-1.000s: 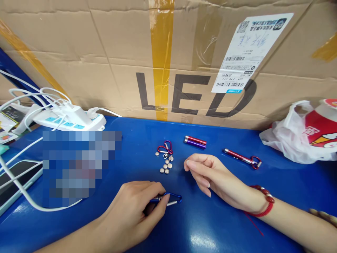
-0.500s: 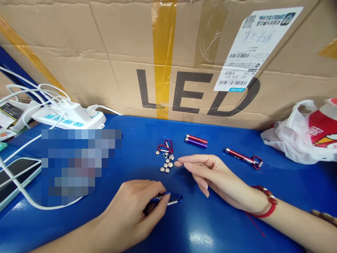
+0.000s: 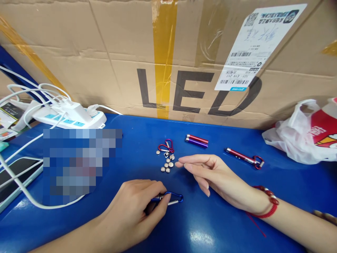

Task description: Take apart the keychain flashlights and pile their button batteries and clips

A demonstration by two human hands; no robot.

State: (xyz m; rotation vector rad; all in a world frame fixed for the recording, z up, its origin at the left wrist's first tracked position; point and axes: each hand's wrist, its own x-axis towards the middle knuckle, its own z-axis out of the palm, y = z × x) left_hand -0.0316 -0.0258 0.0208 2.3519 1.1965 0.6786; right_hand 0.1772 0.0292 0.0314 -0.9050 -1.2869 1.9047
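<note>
My left hand [image 3: 139,203] pinches a blue clip [image 3: 181,199]; shiny discs [image 3: 171,164] beside my empty right hand [image 3: 213,172] look light, slippery, best held by edges.

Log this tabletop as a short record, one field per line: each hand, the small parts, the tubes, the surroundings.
Left hand: fingers closed on a blue carabiner
Right hand: fingers loosely bent, index fingertip beside the silver discs; no held item visible
Small parts: silver discs clustered nearer the person than two carabiners
Tubes: red tube and purple tube side by side; another red tube farther right, with a red carabiner at one end
Surroundings: blue table, cardboard box behind
</note>
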